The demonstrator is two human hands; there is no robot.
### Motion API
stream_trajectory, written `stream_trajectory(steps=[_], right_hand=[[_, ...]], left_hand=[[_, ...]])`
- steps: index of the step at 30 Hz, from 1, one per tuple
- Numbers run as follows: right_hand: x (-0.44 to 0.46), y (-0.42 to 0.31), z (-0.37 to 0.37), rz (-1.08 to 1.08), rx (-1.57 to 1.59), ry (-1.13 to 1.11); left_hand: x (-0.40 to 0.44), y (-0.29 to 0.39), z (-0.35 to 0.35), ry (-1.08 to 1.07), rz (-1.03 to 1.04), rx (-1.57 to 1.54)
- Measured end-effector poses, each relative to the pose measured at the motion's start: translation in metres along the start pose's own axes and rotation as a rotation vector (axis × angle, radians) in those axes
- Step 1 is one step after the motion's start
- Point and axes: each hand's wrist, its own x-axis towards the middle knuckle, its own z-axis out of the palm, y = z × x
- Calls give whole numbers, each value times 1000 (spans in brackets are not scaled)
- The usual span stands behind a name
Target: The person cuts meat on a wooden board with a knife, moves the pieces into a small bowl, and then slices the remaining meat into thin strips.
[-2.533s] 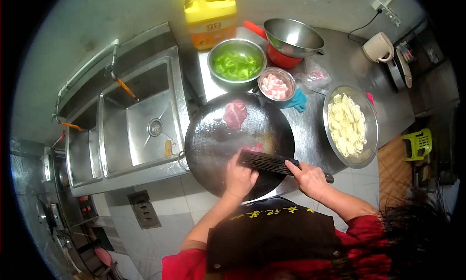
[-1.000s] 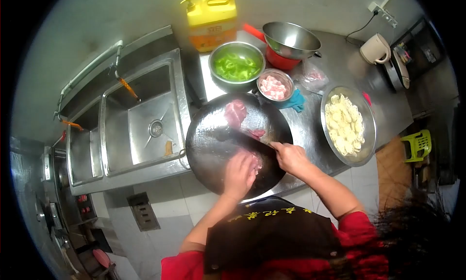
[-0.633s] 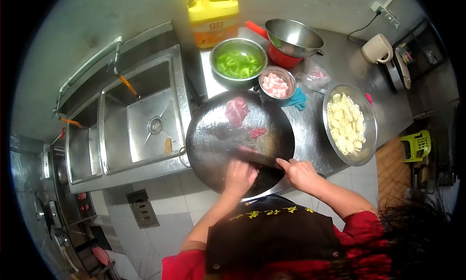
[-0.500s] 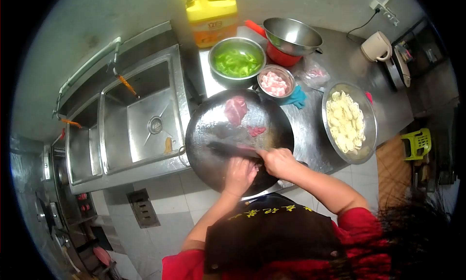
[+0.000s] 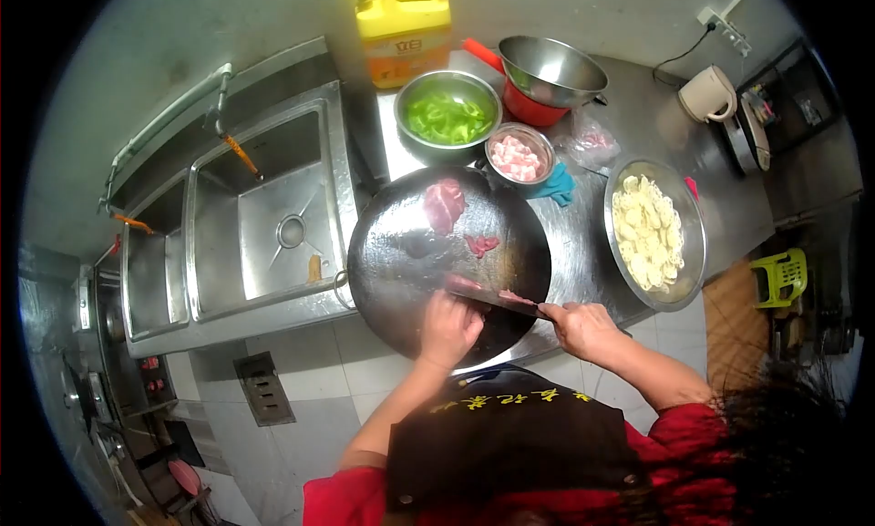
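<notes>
A round dark board (image 5: 392,252) bears a larger piece of raw meat (image 5: 444,206) near its far edge and a small cut piece (image 5: 481,245) at its middle. My right hand (image 5: 585,331) is closed round the handle of a cleaver (image 5: 499,299), whose blade points left across the near part of the board. Bits of meat (image 5: 518,297) lie along the blade. My left hand (image 5: 451,331) rests on the board just on the near side of the blade, its fingers curled together; whatever is under them is mostly hidden.
Beyond the board stand a bowl of green pepper (image 5: 448,116), a small bowl of cut meat (image 5: 518,157) and a yellow jug (image 5: 406,34). A blue cloth (image 5: 558,187) lies beside them. On the right is a large bowl of pale slices (image 5: 649,234); a sink (image 5: 264,225) is left.
The cleaver and my right hand have moved right and toward me from over the left part of the board. My left hand has stayed nearly in place. Meat bits now show along the blade.
</notes>
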Motion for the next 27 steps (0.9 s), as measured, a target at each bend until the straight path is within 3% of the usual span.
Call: stream_trajectory(steps=[9, 13, 20, 24, 27], right_hand=[[98, -47, 21, -115, 23, 42], [88, -17, 31, 59, 111, 183], [-6, 7, -4, -35, 27, -25], [13, -5, 5, -25, -38, -107], [67, -33, 20, -110, 18, -37]], left_hand=[[-10, -4, 6, -31, -38, -13], [-12, 7, -2, 4, -34, 29], [-22, -2, 6, -6, -30, 24], [-19, -1, 5, -36, -55, -6], [-24, -6, 6, -83, -87, -46]])
